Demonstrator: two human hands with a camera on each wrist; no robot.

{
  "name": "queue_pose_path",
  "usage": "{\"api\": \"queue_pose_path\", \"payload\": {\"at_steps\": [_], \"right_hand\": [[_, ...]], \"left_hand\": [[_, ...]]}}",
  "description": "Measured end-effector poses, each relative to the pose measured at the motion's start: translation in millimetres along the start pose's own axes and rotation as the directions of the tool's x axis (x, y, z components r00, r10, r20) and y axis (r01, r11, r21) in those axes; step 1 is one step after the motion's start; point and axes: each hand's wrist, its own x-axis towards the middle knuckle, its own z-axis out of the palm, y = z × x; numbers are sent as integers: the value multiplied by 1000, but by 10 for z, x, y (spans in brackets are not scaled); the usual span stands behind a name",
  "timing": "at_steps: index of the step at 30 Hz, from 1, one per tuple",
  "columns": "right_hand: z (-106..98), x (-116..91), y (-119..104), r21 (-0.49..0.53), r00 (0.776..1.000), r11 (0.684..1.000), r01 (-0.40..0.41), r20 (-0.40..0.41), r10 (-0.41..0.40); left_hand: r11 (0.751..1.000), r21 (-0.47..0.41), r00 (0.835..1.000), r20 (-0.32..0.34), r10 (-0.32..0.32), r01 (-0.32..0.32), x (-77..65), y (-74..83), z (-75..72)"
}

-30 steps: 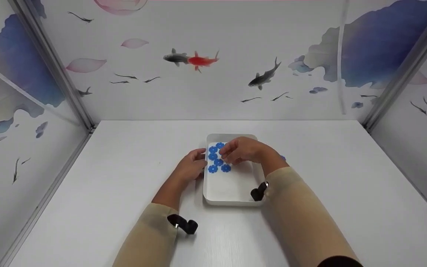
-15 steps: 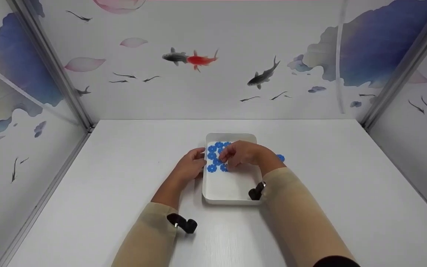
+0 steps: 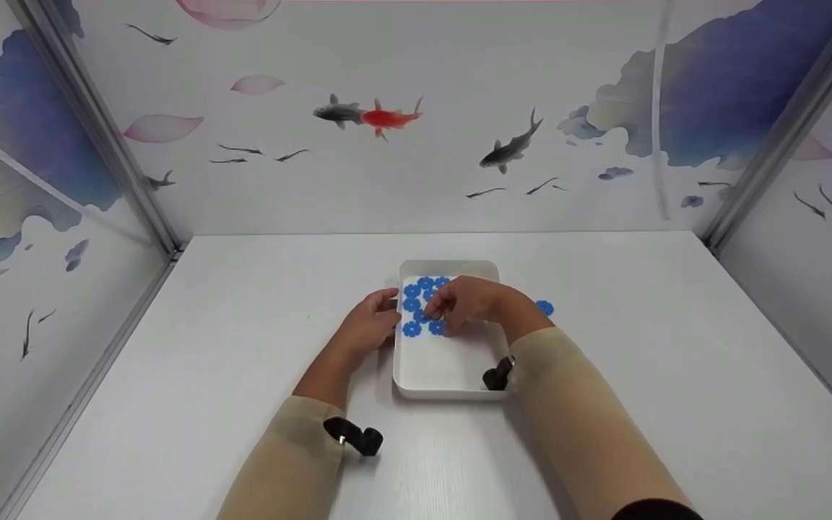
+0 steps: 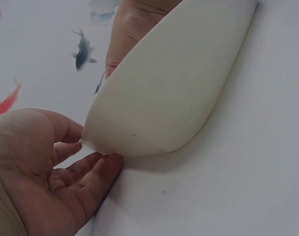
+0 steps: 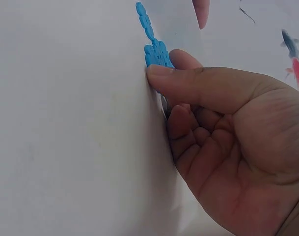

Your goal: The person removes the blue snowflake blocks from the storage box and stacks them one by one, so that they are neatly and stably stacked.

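Note:
A white shallow tray (image 3: 452,368) lies on the table with several blue flower-shaped pieces (image 3: 412,329) in its far left part. My left hand (image 3: 367,323) holds the tray's left side. In the left wrist view its curved fingers (image 4: 110,164) touch the tray's outer wall (image 4: 159,83). Over the pieces, my right hand (image 3: 468,302) reaches down into the tray. The right wrist view has its thumb (image 5: 164,78) and index finger at a cluster of blue pieces (image 5: 156,54), seen edge-on, while the other fingers curl in. The fingertips hide part of the cluster.
Another blue flower-shaped piece (image 3: 544,308) lies to the right of the tray, beside the right wrist. White walls (image 3: 387,195) printed with fish and leaves enclose the white table (image 3: 243,289) at the back and sides. Black wrist cameras (image 3: 362,438) jut from both sleeves.
My right hand has come slightly lower and toward me in the tray, uncovering pieces at the far end and the one outside on the right. The left hand keeps its place.

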Motion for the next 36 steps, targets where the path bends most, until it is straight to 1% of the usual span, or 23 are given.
{"api": "queue_pose_path", "payload": {"at_steps": [7, 14, 18, 21, 24, 26, 29, 33, 36], "right_hand": [[7, 6, 35, -7, 1000, 1000, 6, -10, -6], [-20, 19, 44, -15, 999, 999, 29, -28, -29], [-59, 0, 52, 27, 998, 999, 43, -44, -41], [-104, -37, 44, 104, 997, 993, 63, -47, -58], [-158, -93, 15, 210, 995, 973, 94, -53, -85], [-198, -142, -6, 290, 993, 950, 115, -64, -101], [-257, -226, -25, 384, 988, 911, 148, -101, -118], [-315, -352, 1, 462, 981, 870, 172, -165, -106], [-336, -447, 48, 485, 973, 855, 184, -211, -89]], "left_hand": [[1000, 10, 1000, -12, 7, -7, -21, -13, 20], [1000, 6, 999, -21, -26, 27, -13, -2, 8], [999, 9, 999, -19, -39, 39, 0, 4, 18], [999, 0, 999, -11, -39, 39, 4, 10, 25], [999, -16, 999, -8, -38, 37, 2, 13, 21], [999, -20, 999, -9, -33, 33, 3, 15, 19], [999, -24, 1000, -13, -27, 27, 1, 14, 18], [999, -32, 1000, -16, -20, 19, 0, 1, 19], [999, -36, 1000, -17, -15, 14, -4, -15, 14]]}}
